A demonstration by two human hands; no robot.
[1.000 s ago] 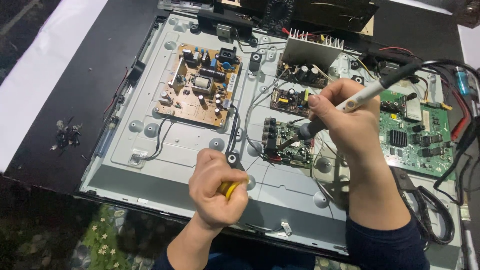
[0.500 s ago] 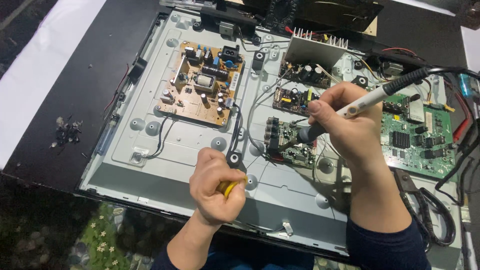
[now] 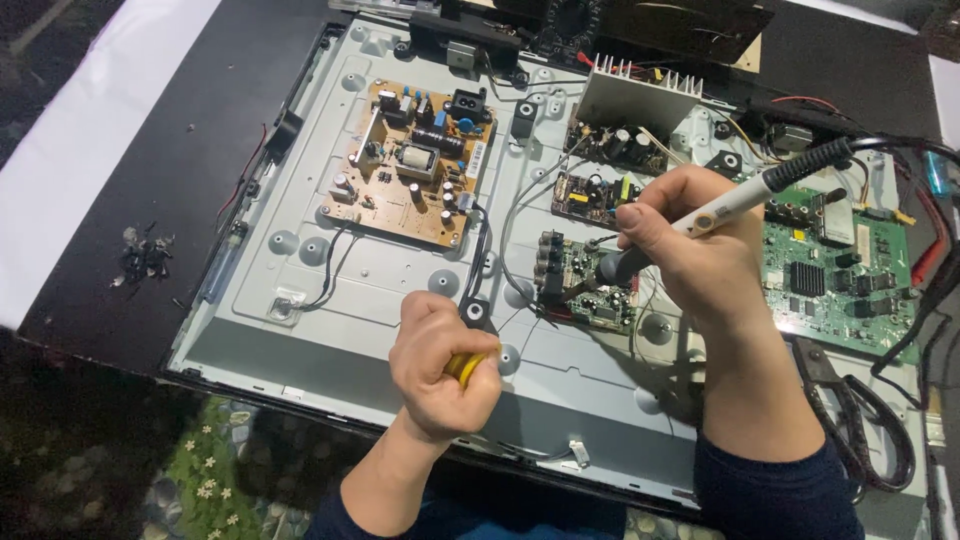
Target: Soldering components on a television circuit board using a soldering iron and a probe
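The right hand [image 3: 690, 250] has its fingers closed in a pen grip around a soldering iron [image 3: 720, 212], whose long axis runs from the dark corded end at the far right down to the near left, where the tip meets a small green circuit board [image 3: 585, 272] in the middle of the grey metal chassis [image 3: 380, 300]. That board lies just left of and below the right fingers, with the tip touching or just above its far edge; which of the two cannot be made out. It is crowded with small parts and has a row of dark connectors along its left side. The left hand [image 3: 440, 365] sits nearer, below and to the left of the board, fist shut tight around a yellow object [image 3: 468, 366] of which only a sliver shows. The right hand is clearly the closer one to the board. A tan power board [image 3: 410, 165] lies at the far left, a larger green board [image 3: 840, 280] to the right, all on a dark worktop [image 3: 170, 180].
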